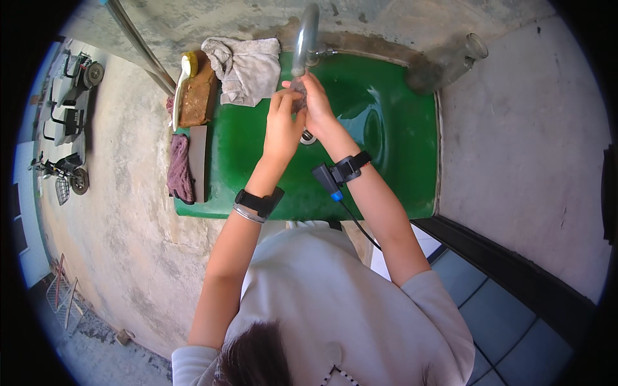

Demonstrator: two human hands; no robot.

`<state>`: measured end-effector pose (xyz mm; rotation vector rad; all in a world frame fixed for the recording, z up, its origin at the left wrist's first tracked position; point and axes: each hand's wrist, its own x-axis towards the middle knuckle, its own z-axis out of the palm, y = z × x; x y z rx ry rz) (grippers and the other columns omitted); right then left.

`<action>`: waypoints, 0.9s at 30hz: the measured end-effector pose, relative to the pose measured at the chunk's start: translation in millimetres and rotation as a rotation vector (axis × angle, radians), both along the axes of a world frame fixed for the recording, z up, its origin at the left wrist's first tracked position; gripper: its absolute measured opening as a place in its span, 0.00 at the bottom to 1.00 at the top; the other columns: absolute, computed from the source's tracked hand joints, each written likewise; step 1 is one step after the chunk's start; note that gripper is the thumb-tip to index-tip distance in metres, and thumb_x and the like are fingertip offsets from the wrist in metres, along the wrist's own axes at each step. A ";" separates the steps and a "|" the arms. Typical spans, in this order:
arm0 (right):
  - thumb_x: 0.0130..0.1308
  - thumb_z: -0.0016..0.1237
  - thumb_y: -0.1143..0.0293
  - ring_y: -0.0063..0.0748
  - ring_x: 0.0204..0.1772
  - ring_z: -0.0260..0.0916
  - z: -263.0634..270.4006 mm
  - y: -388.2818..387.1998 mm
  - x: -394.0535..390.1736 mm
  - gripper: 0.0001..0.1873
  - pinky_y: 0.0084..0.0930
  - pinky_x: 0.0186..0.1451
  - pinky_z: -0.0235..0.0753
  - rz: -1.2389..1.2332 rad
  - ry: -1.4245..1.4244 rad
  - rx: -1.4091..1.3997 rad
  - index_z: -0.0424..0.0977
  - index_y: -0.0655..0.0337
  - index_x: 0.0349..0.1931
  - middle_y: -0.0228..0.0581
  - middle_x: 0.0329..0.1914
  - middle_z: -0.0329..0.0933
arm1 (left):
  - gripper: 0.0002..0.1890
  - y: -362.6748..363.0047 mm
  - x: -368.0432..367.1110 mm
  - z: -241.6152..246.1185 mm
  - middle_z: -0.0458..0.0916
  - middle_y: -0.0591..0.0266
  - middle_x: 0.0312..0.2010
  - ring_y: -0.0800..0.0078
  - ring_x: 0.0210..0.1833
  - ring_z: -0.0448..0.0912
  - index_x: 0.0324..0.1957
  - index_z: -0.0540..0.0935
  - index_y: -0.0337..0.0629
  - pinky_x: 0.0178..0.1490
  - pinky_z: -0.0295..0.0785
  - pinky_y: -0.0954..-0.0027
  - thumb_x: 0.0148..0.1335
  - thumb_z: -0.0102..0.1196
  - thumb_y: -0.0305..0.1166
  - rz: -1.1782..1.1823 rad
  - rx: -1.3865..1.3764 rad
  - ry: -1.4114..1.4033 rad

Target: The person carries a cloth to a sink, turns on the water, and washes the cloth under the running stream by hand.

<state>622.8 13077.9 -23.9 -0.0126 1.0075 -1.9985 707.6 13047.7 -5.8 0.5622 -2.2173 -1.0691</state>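
Observation:
Both my hands are together under the spout of a curved metal faucet [305,38], over a green sink basin [251,164]. A small, dark purplish-brown object [299,91] is between them; its kind is hard to make out. My left hand [281,123] presses its bent fingers onto the near side of this object. Behind and to the right, my right hand [318,103] supports it, with fingers partly hidden. The drain [307,137] shows just below my hands. Black straps circle both wrists, and the right one carries a small device with a cable.
A pale grey towel [256,72] hangs over the basin's back left. Beside it, a white-handled brush [181,96] rests on a brown block [200,91]. A purple cloth [180,166] lies by a grey slab [198,164]. At the right rear corner leans a glass bottle [449,67].

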 end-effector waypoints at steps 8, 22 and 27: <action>0.62 0.34 0.53 0.29 0.31 0.69 4.2 3.3 -1.1 0.17 0.25 0.27 0.71 -0.012 -0.033 0.081 0.61 0.55 0.41 0.40 0.32 0.70 | 0.10 -5.0 25.5 23.4 0.67 0.54 0.43 0.66 0.43 0.71 0.35 0.73 0.36 0.40 0.71 0.74 0.49 0.45 0.17 0.059 -0.033 -0.029; 0.60 0.34 0.59 0.21 0.10 0.56 24.9 -1.7 -6.1 0.15 0.17 0.10 0.50 0.026 0.010 0.139 0.60 0.59 0.19 0.30 0.08 0.58 | 0.10 -1.4 39.5 32.0 0.66 0.56 0.41 0.69 0.42 0.70 0.32 0.74 0.36 0.39 0.70 0.74 0.48 0.42 0.15 0.164 0.146 -0.017; 0.56 0.33 0.64 0.21 0.08 0.52 21.0 -2.6 -7.2 0.12 0.18 0.08 0.46 0.006 -0.028 0.131 0.58 0.58 0.17 0.30 0.07 0.55 | 0.09 0.0 41.8 27.1 0.67 0.56 0.41 0.69 0.41 0.70 0.32 0.73 0.36 0.39 0.70 0.74 0.48 0.42 0.15 0.161 0.114 -0.001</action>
